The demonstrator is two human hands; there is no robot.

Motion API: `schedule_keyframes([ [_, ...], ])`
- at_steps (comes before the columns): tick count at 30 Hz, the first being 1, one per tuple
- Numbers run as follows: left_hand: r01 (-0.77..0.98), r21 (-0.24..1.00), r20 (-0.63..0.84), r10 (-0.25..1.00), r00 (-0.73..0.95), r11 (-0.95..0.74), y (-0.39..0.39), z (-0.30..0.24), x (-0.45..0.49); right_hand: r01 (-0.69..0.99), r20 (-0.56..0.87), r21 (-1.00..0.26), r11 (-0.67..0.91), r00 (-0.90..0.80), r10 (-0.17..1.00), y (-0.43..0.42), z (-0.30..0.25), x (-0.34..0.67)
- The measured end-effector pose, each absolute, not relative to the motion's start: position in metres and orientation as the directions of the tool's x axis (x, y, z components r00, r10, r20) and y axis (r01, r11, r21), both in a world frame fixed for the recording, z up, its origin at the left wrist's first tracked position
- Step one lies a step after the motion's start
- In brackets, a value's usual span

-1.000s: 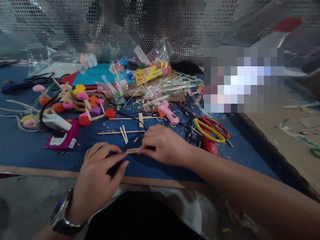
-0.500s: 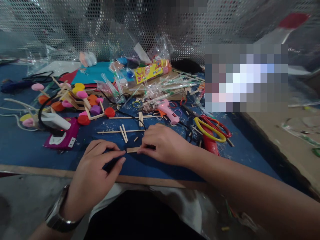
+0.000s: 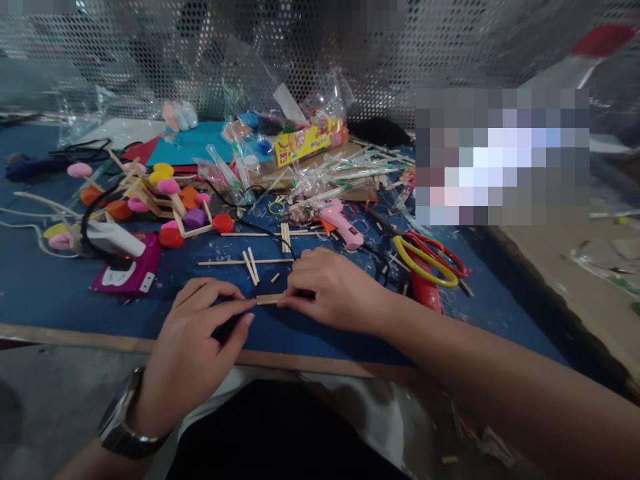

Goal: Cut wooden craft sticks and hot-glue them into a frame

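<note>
Holding 1 wooden stick (image 3: pixel 269 299) at both ends

Position: the wooden stick lies flat on the blue worktop (image 3: pixel 60 293), directly between the 2 hands and close to the worktop's near edge. Its long axis runs left to right, nearly parallel to that edge. Only the short middle section is exposed.

Status, left hand (image 3: pixel 195 337): forefinger and thumb are drawn together in a pinch at the left end of the wooden stick. The other fingers are curled under. A wristwatch (image 3: pixel 123 420) sits on this wrist.

Status, right hand (image 3: pixel 335 290): thumb and fingertips are closed in a pinch on the right end, palm facing the worktop. The end itself is hidden under the fingers.

Proximity: both hands touch the wooden stick, 1 at each end, so neither is nearer than the other. The fingertips of the 2 hands do not meet; the exposed section separates them.

Surroundings:
- Just beyond the fingertips, 2 short loose sticks (image 3: pixel 251 265) cross a long thin skewer (image 3: pixel 225 263).
- Beyond the knuckles of the right hand lies a pink glue gun (image 3: pixel 341 225).
- To the right of that hand, near the wrist, lie scissors (image 3: pixel 430 261) with red and yellow handles.
- Well beyond the left hand, to its left, stands a stick frame with coloured caps (image 3: pixel 160 200). A magenta card (image 3: pixel 131 275) lies nearer.
</note>
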State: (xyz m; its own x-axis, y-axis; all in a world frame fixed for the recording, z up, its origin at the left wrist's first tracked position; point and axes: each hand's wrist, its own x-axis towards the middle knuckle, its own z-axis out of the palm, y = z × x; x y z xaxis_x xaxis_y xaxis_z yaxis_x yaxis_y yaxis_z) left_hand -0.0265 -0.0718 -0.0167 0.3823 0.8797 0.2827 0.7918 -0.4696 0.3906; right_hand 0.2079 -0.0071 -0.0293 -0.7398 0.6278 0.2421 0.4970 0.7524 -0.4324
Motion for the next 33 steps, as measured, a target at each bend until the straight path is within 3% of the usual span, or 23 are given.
schedule_keyframes([
  [13, 0.788, 0.371, 0.373, 0.856, 0.358, -0.491, -0.07, -0.0228, -0.0263, 0.5, 0.232, -0.434, 0.749, -0.742, 0.629, -0.0078, -0.0289, 0.2071],
  [28, 0.801, 0.306, 0.32, 0.848, 0.423, -0.515, -0.0662, -0.0197, -0.027, 0.494, 0.226, -0.448, 0.745, -0.744, 0.629, -0.0074, -0.0286, 0.2077],
  [33, 0.766, 0.32, 0.368, 0.818, 0.441, -0.557, -0.0682, -0.0187, -0.0224, 0.503, 0.21, -0.445, 0.741, -0.746, 0.632, -0.0071, -0.0278, 0.2074],
])
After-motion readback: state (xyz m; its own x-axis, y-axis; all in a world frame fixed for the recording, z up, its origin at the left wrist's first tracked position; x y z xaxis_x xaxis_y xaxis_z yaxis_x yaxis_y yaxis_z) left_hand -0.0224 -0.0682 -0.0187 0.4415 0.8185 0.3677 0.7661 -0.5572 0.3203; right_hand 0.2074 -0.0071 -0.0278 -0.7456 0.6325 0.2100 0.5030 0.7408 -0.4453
